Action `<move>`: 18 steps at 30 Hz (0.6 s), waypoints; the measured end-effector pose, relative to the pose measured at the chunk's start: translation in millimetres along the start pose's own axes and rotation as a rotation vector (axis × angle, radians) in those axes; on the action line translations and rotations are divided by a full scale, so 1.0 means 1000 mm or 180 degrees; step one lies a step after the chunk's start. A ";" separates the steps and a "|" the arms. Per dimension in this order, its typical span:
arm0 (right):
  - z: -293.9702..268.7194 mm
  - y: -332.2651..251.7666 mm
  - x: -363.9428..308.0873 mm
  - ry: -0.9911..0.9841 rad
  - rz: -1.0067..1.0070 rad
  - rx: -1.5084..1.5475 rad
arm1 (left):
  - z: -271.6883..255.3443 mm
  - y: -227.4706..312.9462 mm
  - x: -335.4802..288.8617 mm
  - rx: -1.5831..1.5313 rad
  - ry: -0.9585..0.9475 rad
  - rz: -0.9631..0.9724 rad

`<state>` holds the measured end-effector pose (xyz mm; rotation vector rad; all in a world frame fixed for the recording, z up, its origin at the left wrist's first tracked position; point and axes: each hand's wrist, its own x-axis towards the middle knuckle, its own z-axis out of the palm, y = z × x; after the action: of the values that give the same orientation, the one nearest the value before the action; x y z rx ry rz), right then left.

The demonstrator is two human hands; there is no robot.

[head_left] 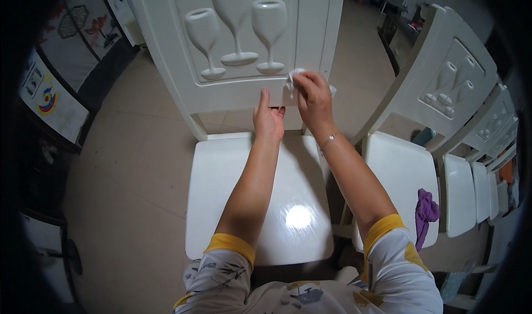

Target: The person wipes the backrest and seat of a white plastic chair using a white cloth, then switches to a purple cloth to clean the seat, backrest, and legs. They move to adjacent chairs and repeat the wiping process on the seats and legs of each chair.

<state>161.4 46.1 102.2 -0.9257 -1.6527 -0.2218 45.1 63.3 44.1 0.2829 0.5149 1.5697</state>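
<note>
A white chair stands in front of me; its backrest [249,95] carries three raised wine-glass shapes. My left hand [269,120] grips the backrest's lower edge, thumb up on the front face and fingers curled underneath. Pinched in my right hand [316,101] is a crumpled white wipe [295,80], pressed against the lower right part of the backrest beside the raised panel. Its far end sticks out past the knuckles on the right. Below both forearms lies the glossy white seat [233,164], with a bright light reflection on it.
To the right stands a second white chair [399,159] of the same design, a purple cloth [425,214] draped on its seat edge. Several more white chairs [459,195] line up beyond it. Dark-edged furniture [55,101] is along the left, across the beige floor [127,175].
</note>
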 end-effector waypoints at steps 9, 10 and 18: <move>-0.016 0.021 -0.046 -0.0013 0.0717 -0.0031 | 0.004 -0.001 0.001 0.0320 0.0225 0.0049; -0.021 0.015 -0.035 0.0295 0.0969 -0.0036 | 0.004 -0.001 0.000 0.0327 0.0250 0.0079; -0.004 -0.001 -0.001 0.0046 0.1083 -0.0137 | 0.006 -0.007 -0.002 0.0295 0.0257 0.0202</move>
<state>164.1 42.7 103.3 -1.2172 -1.4546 -0.0314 54.0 62.0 46.0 0.3100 0.6482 1.6262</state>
